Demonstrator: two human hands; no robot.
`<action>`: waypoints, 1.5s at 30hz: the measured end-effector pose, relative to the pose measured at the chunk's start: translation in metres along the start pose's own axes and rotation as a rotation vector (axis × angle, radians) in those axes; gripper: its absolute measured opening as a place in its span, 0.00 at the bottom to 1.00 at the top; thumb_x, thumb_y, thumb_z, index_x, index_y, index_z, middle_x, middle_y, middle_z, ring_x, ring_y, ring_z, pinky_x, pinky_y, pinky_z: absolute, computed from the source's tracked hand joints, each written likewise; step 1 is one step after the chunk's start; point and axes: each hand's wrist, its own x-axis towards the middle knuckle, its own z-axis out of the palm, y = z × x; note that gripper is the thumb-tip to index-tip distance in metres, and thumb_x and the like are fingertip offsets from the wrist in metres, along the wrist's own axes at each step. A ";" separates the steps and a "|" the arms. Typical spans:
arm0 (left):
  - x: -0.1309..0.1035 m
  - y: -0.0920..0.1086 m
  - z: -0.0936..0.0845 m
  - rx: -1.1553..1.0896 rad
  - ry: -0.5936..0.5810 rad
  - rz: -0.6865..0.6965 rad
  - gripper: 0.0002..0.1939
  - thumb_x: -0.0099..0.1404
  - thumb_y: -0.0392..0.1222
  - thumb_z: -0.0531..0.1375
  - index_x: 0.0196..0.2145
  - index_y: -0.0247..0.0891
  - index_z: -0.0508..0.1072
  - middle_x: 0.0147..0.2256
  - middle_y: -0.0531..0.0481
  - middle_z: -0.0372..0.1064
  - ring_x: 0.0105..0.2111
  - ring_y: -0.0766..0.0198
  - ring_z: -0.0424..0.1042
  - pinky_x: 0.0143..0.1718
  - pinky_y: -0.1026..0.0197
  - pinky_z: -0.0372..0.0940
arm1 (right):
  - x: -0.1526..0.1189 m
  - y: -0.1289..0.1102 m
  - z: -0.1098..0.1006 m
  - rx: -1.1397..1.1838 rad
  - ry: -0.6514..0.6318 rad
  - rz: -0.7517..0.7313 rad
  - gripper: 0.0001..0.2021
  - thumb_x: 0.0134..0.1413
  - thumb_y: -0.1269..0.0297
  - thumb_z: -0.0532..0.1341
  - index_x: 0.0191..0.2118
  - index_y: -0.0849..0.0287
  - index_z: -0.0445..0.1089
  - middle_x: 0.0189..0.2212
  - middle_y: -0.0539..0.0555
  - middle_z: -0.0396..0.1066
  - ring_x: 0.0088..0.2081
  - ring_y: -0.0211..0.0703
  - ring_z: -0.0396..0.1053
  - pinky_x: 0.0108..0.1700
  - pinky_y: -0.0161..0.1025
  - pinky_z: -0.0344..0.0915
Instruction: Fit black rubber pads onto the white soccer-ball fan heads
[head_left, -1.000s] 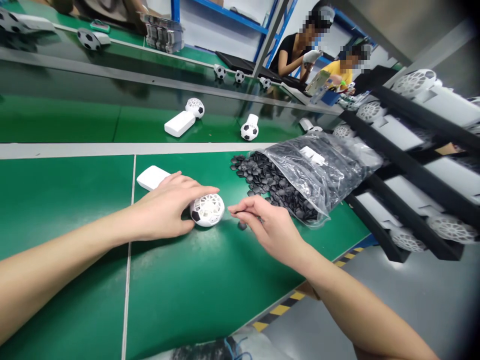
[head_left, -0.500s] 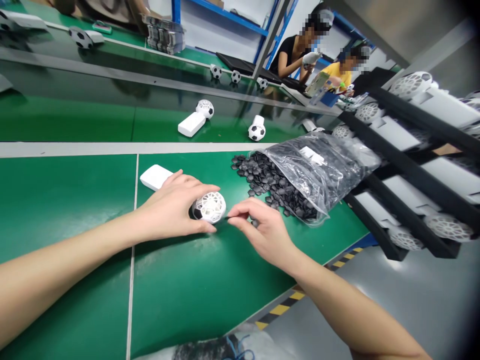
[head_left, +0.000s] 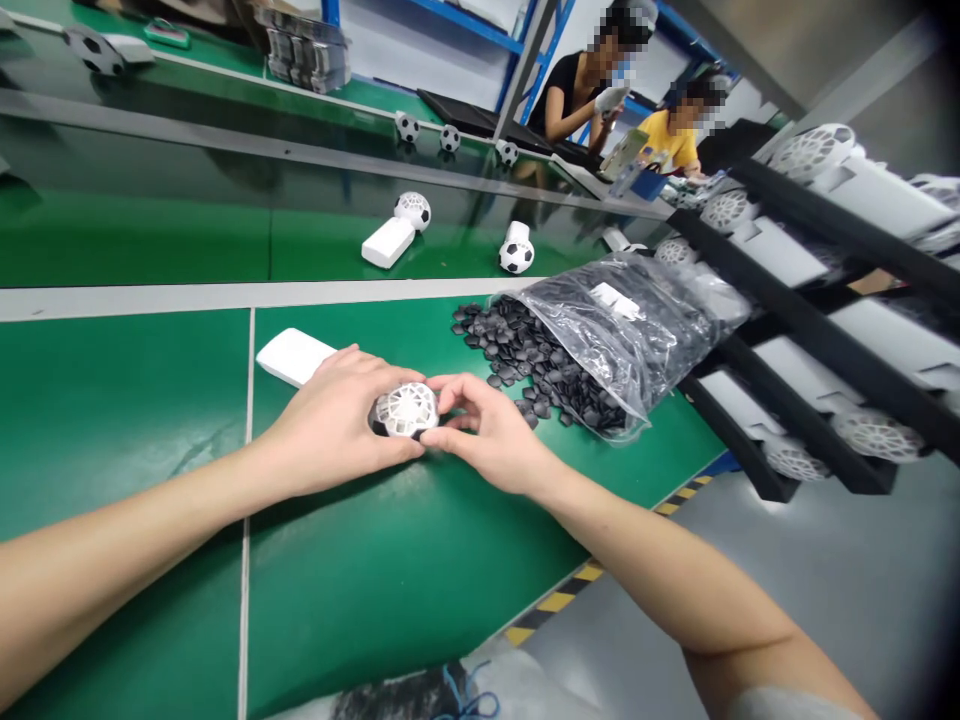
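Note:
My left hand (head_left: 341, 420) is curled round a white openwork soccer ball (head_left: 407, 410) with dark patches on its side. A white rectangular body (head_left: 292, 356) sticks out behind that hand; their join is hidden. My right hand (head_left: 484, 425) has its thumb and fingertips against the ball's right side. The small black piece it pinched is now hidden between fingers and ball. To the right of the hands, many black pentagon pieces (head_left: 525, 350) spill from a clear plastic bag (head_left: 637, 330).
A white device with a ball head (head_left: 388, 242) and another soccer-ball device (head_left: 517, 249) sit beyond the pale strip. At right, a black rack (head_left: 817, 345) holds more such devices. Two people (head_left: 570, 95) work at the back. The green table's (head_left: 390, 590) edge runs along the lower right.
My right hand has moved left, bringing the black piece from just beside the ball to its side. My left hand still holds the ball. The view has shifted slightly.

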 end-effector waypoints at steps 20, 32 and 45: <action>-0.015 -0.003 0.005 0.038 -0.029 0.001 0.33 0.55 0.59 0.56 0.56 0.47 0.59 0.55 0.44 0.59 0.60 0.41 0.43 0.55 0.36 0.44 | -0.024 0.030 -0.080 -1.330 -0.085 -0.280 0.11 0.58 0.69 0.53 0.39 0.64 0.71 0.33 0.60 0.71 0.36 0.49 0.62 0.38 0.44 0.62; -0.008 -0.006 -0.002 -0.177 -0.205 0.093 0.27 0.55 0.44 0.57 0.53 0.45 0.60 0.57 0.49 0.55 0.62 0.48 0.36 0.59 0.42 0.46 | -0.021 0.003 -0.053 -0.826 0.045 -0.204 0.09 0.57 0.72 0.53 0.39 0.60 0.69 0.35 0.54 0.71 0.36 0.41 0.67 0.39 0.37 0.64; -0.010 0.004 0.009 -0.299 -0.098 0.041 0.16 0.54 0.42 0.58 0.41 0.41 0.64 0.51 0.48 0.60 0.62 0.49 0.35 0.59 0.43 0.47 | -0.005 -0.007 -0.008 -0.141 -0.076 -0.081 0.02 0.50 0.69 0.61 0.30 0.60 0.70 0.29 0.49 0.68 0.31 0.35 0.65 0.35 0.34 0.62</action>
